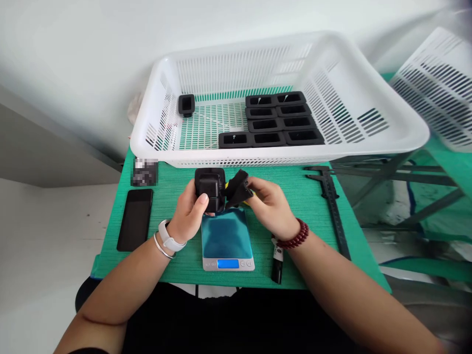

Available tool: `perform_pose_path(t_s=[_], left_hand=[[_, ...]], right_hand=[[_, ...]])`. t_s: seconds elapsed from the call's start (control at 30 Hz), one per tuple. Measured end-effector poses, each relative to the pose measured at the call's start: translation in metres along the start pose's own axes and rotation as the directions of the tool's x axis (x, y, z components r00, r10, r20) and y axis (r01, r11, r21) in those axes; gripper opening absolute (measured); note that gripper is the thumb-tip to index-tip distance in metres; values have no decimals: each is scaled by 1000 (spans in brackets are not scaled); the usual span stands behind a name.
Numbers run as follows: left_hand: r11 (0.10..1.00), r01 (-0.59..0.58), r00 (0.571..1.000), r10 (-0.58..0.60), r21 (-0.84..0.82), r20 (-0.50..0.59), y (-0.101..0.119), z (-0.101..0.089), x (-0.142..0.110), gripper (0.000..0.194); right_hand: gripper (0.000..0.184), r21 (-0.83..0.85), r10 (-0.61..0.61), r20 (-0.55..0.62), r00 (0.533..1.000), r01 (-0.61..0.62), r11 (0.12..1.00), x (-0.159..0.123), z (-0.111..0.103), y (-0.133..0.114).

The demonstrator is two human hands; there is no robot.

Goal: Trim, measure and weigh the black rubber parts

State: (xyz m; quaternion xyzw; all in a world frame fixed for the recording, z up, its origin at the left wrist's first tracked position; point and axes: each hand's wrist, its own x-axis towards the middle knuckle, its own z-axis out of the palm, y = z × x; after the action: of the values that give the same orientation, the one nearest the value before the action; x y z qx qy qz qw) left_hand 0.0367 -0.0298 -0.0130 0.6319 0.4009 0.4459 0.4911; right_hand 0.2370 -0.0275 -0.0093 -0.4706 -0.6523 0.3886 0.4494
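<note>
My left hand (188, 209) is closed on a black moulded part (210, 187) with a raised square block, its thumb pressed on the front. Just right of it, a dark, bent flap of thin material (238, 188) is pinched in my right hand (268, 204). Bits of something yellow show behind the flap and by the right fingers, mostly hidden. Whether flap and part are joined, I cannot tell. Below both hands lies a digital scale (226, 236) with a blue-green platform and lit display.
Behind the hands stands a white slotted basket (280, 155) with several black hollow parts (283, 124) and one smaller part (186, 104). On the green mat (177, 270) lie a phone (135, 220), a blurred-out item (145, 172), a black marker (277, 263) and a caliper (332, 206).
</note>
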Motion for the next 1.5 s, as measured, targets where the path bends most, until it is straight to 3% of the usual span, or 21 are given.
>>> perform_pose_path(t_s=[0.23, 0.43, 0.63, 0.8, 1.0, 1.2, 1.3, 1.5], left_hand=[[986, -93, 996, 93, 142, 9, 1, 1, -2, 33], [957, -179, 979, 151, 228, 134, 3, 1, -3, 38], [944, -194, 968, 142, 265, 206, 4, 2, -3, 39], [945, -206, 969, 160, 253, 189, 2, 2, -3, 37], [953, -201, 971, 163, 225, 178, 4, 0, -2, 36], [985, -104, 983, 81, 136, 166, 5, 0, -2, 38], [978, -139, 982, 115, 158, 153, 6, -1, -1, 39], [978, -167, 960, 133, 124, 245, 9, -7, 2, 38]], right_hand=[[10, -9, -143, 128, 981, 145, 989, -1, 5, -6], [18, -158, -203, 64, 977, 210, 965, -5, 11, -5], [24, -230, -238, 21, 971, 236, 944, -8, 12, -8], [10, -195, -269, 13, 963, 266, 944, -8, 13, -8], [11, -154, -237, 8, 972, 235, 960, -8, 13, -9], [22, -100, -215, 0, 977, 214, 972, -10, 16, -9], [20, -61, -211, -41, 977, 209, 976, -9, 15, -9], [16, -6, -202, -39, 979, 202, 979, -7, 7, -9]])
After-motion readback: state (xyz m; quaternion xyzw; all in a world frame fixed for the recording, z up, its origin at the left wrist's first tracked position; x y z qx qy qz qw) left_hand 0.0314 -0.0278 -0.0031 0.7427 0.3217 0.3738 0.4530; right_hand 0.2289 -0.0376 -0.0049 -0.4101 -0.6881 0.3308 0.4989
